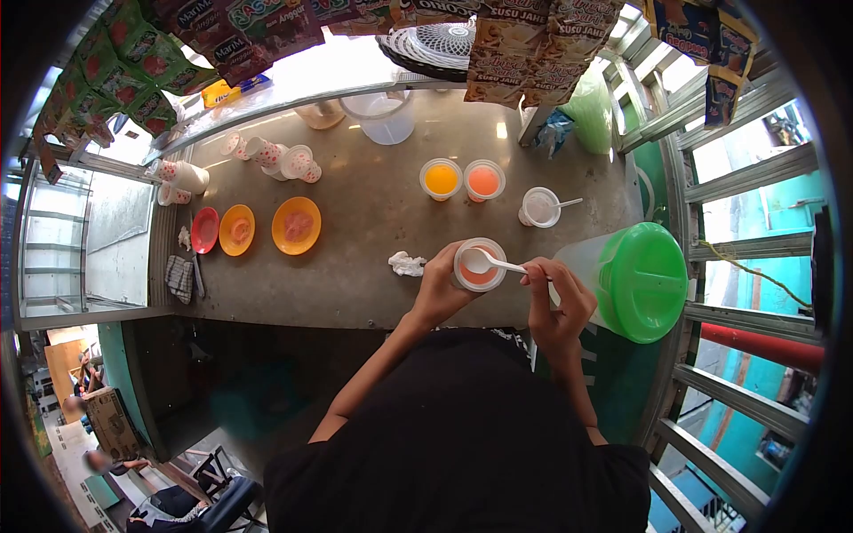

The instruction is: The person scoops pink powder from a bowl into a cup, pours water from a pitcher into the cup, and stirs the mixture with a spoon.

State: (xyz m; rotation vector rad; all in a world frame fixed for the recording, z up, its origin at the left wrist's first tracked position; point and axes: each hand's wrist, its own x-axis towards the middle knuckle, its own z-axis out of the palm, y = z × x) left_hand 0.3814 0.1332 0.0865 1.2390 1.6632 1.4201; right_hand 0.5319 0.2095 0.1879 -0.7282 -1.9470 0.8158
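Note:
My left hand is wrapped round a plastic cup of pink-orange drink near the counter's front edge. Between the fingertips of my right hand is the handle of a white plastic spoon, its bowl over the cup's mouth. Farther back stand a cup of orange drink and, beside it, a cup of pink-orange drink. To their right, a cup with whitish contents has another white spoon in it. A crumpled white tissue lies left of my left hand.
A large container with a green lid stands close to my right hand. Bowls, including an orange bowl, and stacked patterned cups are on the left. A clear bucket is at the back. Sachet strips hang overhead.

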